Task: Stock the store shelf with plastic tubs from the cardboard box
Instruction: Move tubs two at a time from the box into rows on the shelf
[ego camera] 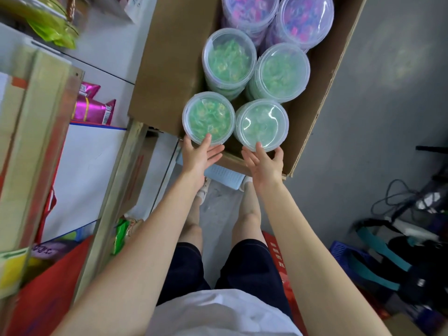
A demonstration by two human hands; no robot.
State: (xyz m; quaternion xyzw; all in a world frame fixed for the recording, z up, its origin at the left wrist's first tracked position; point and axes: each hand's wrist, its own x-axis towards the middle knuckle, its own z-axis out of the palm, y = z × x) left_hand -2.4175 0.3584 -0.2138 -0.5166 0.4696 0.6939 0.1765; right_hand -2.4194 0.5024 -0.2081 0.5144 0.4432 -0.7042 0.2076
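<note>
Above the white shirt at bottom centre, grips apart, the left hand thumb-touches a green-filled round clear plastic tub, the right hand its twin tub, in a brown cardboard box.

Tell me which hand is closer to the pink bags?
Left. The left hand is right of the pink bags, touching a green tub; the right hand lies farther right.

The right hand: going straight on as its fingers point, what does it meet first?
The right hand meets the round clear plastic tub with green contents just ahead; one fingertip seems to touch its lid.
</note>
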